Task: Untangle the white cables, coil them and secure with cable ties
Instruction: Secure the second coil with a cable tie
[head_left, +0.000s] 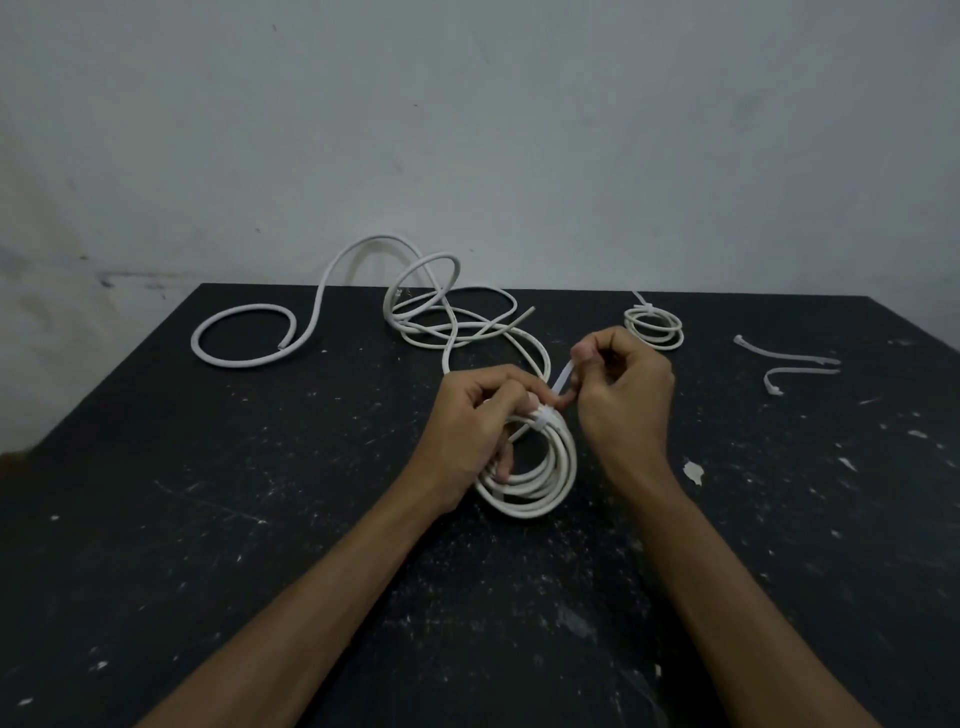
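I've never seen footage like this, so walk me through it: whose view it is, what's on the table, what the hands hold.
One picture, from a camera worn on a person's head, looking down at their own bare hands over a black table. The left hand grips a coiled white cable. The right hand pinches the tail of a cable tie wrapped round that coil. Behind lie a tangle of loose cable, a thicker cable, a small tied coil and two spare ties.

The coil (540, 483) I hold is white, its tie (563, 375) white too. My table (260, 493) is black, flecked with pale specks. The wall (467, 130) is dull grey-white.
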